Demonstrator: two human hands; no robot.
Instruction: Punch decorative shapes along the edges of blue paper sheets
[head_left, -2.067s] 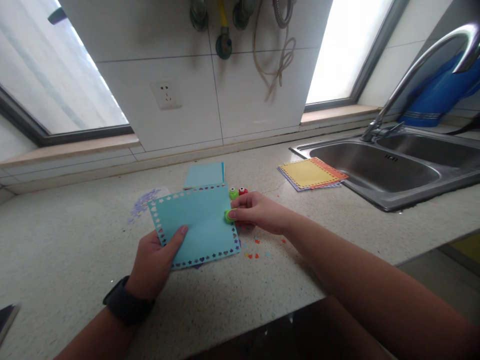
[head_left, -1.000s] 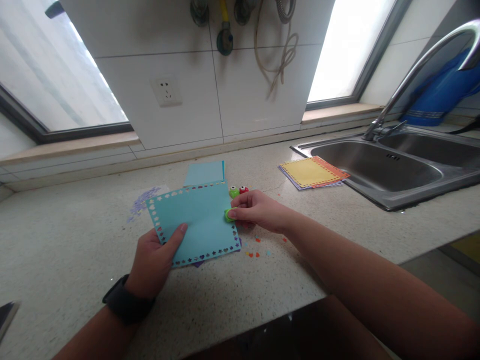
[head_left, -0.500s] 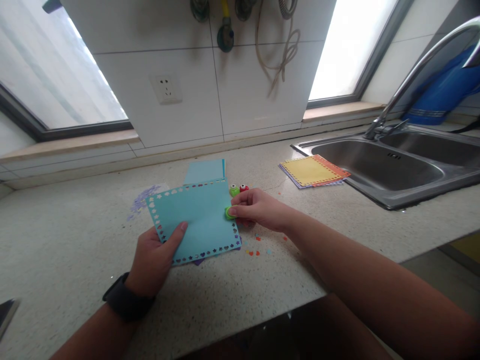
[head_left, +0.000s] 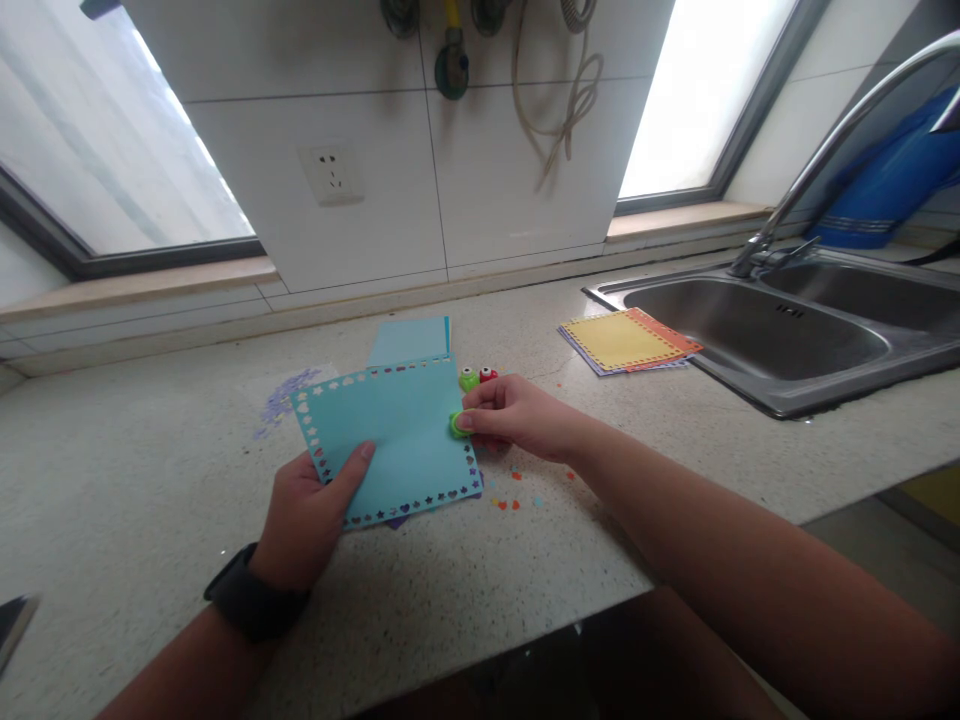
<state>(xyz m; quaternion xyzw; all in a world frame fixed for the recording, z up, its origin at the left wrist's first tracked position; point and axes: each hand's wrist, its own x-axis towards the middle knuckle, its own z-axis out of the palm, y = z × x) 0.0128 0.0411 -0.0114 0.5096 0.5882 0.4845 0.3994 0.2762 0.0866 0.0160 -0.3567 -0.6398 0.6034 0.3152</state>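
White tiled wall point(head_left: 382, 220) at the back, with frosted windows to either side. Table point(head_left: 172, 480): pale, speckled stone, its far edge meeting the wall, its near edge slanting across the bottom of the view. Steel sink point(head_left: 780, 385) set into the right end; chrome faucet point(head_left: 814, 170) over it, a blue object point(head_left: 862, 200) behind.

Light-blue sheet point(head_left: 409, 430): roughly rectangular, held tilted over the middle of the table; contact of its lower edge with the tabletop cannot be judged. Surface smooth and matte, with a slight crease or bend near the thumb. Border of punched hearts, stars and similar shapes along top, left and bottom edges and the lower part of the right edge; upper right edge plain. Purple shows just below it.

Left grip point(head_left: 304, 515) closed on the sheet's lower-left side, thumb on top; dark wristband point(head_left: 251, 597) on that arm. Right grip point(head_left: 510, 415) pinches a green piece point(head_left: 456, 425) at the sheet's right edge.

Yellow and orange sheets point(head_left: 619, 341) near the sink's left corner; pale-blue stack point(head_left: 409, 342) toward the table's far edge. Green and red eyed pieces point(head_left: 478, 378) beyond the right fingers. Smallest: lilac scraps point(head_left: 285, 398) left of the sheet; orange and blue scraps point(head_left: 509, 505) right of it.
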